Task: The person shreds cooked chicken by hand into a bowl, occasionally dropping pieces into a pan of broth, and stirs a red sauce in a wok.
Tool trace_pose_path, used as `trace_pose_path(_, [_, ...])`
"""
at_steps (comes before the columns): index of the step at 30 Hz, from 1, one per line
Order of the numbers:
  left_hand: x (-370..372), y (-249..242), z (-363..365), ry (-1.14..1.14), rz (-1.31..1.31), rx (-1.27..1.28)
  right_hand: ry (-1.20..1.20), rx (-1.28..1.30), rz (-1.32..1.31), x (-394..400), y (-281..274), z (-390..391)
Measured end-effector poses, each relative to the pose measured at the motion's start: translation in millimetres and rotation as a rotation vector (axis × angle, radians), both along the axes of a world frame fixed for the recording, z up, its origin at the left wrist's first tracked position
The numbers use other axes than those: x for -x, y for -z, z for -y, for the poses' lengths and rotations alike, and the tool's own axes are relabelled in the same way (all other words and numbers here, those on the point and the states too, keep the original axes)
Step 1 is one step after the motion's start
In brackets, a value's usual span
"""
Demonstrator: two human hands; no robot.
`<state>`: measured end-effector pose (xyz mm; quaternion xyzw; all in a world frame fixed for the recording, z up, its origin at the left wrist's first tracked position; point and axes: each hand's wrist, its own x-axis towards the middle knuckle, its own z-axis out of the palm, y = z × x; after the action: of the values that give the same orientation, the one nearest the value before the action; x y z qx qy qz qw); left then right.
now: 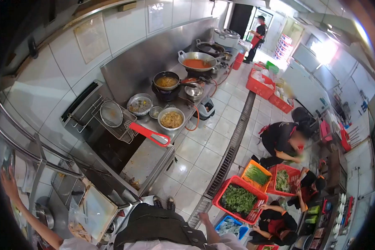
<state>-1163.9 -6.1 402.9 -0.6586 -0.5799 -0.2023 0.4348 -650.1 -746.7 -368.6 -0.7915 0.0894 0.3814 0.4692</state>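
My left hand (8, 182) reaches out at the far left, beside the rack with curved metal rails (18, 150); its fingers are stretched upward near dim items at the dark edge of the view. Below that arm stands a metal pot (43, 214). My right hand (203, 217) hangs low at my right side over the tiled floor, fingers curled in and nothing showing in them. Close to it are a blue crate (242, 232) with plastic-wrapped contents and a red crate (231, 182) of leafy greens. A dark apron (158, 227) covers my front.
Before me, a fryer with a red-handled basket (152, 134) adjoins a stove line with a pan (166, 80), a wok of orange liquid (197, 63) and a noodle bowl (171, 119). A floor drain (229, 154) runs lengthwise. Several people crouch by crates; another stands at the doorway.
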Motion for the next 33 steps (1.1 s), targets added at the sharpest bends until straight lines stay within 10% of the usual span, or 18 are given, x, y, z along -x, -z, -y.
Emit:
trace_pose_path(4, [-86, 16, 106, 0.458, 0.296, -0.051, 0.011, -0.216, 0.160, 16, -14, -16])
trace_pose_path(6, [-157, 86, 166, 1.048, 0.869, 0.523, 0.174, -0.577, -0.178, 10, -130, -38])
trace_pose_path(8, [-268, 110, 256, 0.946, 1.171, 1.694, 0.365, -0.749, -0.366, -3, -191, -66])
trace_pose_path(13, [-429, 292, 359, 0.910, 0.656, 2.769, 0.355, -0.879, -0.332, -14, -323, -131])
trace_pose_path(18, [-494, 390, 412, 1.081, 0.659, 2.522, 0.350, -0.951, -0.315, -26, -363, -171])
trace_pose_path(25, [-555, 387, 431, 1.143, 0.671, 2.123, 0.222, -0.492, 0.181, -77, -352, -169])
trace_pose_path(33, [-670, 405, 413, 1.161, 0.779, 2.287, 0.153, -0.396, 0.272, -188, -352, -174])
